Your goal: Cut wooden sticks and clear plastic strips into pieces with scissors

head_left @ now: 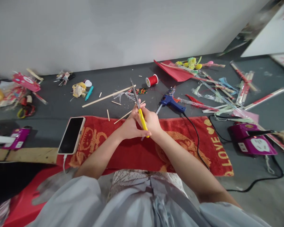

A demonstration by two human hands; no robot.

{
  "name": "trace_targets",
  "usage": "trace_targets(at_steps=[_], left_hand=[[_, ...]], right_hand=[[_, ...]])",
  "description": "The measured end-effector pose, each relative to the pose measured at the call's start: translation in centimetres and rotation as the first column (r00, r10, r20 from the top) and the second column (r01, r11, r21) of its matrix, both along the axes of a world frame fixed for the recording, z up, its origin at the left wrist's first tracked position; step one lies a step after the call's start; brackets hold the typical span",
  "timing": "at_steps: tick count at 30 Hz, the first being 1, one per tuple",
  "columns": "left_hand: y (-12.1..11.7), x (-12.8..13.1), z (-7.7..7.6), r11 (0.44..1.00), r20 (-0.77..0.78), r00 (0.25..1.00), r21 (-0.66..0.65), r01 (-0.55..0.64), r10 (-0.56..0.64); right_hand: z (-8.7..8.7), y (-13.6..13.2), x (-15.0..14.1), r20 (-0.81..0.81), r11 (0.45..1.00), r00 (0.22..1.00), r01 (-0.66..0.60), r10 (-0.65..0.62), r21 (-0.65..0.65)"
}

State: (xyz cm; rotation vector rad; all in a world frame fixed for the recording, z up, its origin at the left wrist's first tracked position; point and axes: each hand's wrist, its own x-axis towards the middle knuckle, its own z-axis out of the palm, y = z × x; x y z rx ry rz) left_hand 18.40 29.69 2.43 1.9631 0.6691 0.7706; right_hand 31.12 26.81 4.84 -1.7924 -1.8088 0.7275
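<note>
Your left hand (130, 126), right hand (154, 121): together at one yellow-handled tool (143, 121), towards the table's (49, 104) near edge; each grip unclear. Best: steady handle, tip aimed away.

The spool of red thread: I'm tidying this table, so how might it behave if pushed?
The spool of red thread would probably roll, since it lies on its side on round white flanges. It's likely light, as it looks mostly wound thread.

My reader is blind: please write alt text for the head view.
A left hand and right hand meet around a slim yellow-handled tool above a red patterned towel. Beyond lie a blue plastic glue gun and red thread spool.
</note>
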Motion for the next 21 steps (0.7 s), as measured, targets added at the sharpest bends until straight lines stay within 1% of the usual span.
trace_targets(at_steps=[5, 9, 12, 14, 17, 19, 21], left_hand=[[-0.1, 0.5, -0.2, 0.999, 0.111, 0.994, -0.043, -0.011, 0.015], [-0.2, 0.7, 0.0, 0.998, 0.145, 0.989, -0.057, -0.025, 0.033], [-0.4, 0.7, 0.2, 0.998, 0.168, 0.985, -0.059, -0.032, 0.042], [-0.4, 0.7, 0.2, 0.998, 0.163, 0.986, -0.06, -0.031, 0.04], [-0.1, 0.6, -0.1, 0.997, 0.083, 0.995, -0.064, -0.046, 0.052], [0.3, 0.3, -0.2, 0.997, 0.059, 0.995, -0.027, -0.078, 0.079], [0.6, -0.2, 0.0, 0.987, 0.086, 0.985, 0.052, -0.152, 0.148]], right_hand=[[-0.1, 0.0, 0.0, 0.093, 1.0, 0.995, -0.02, 0.021, -0.006], [-0.3, 0.0, 0.0, 0.084, 0.999, 0.996, -0.019, 0.016, 0.029], [-0.3, 0.0, -0.1, 0.077, 0.999, 0.997, -0.021, 0.019, 0.028], [-0.2, 0.0, -0.1, 0.072, 1.0, 0.997, -0.019, 0.018, 0.023], [-0.1, 0.1, 0.2, 0.056, 1.0, 0.998, -0.007, 0.006, 0.006], [0.1, 0.2, 0.6, 0.059, 1.0, 0.998, 0.024, -0.024, 0.004], [0.4, 0.3, 1.1, 0.09, 0.997, 0.993, 0.077, -0.078, 0.017]])
